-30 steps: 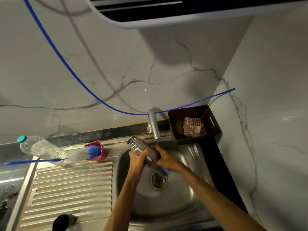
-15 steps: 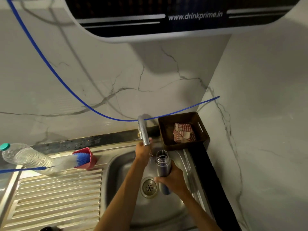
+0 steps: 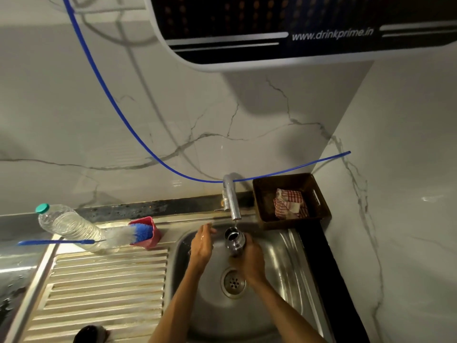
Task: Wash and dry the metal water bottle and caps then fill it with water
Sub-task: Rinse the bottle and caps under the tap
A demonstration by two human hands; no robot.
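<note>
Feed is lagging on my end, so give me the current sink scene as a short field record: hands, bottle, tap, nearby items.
right hand: grips the metal bottle around its body
left hand: fingers relaxed, holding nothing, beside the bottle
bottle: upright, uncapped mouth under the tap spout
water: thin stream falling into the mouth
sink: bottle held above the basin
drainboard side: plastic bottle, bottle brush resting in a red cup
brown tray: holds a checked cloth
caps: cannot identify any

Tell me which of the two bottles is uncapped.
The metal bottle, gripped by the right hand under the tap; the plastic bottle wears a teal cap.
</note>
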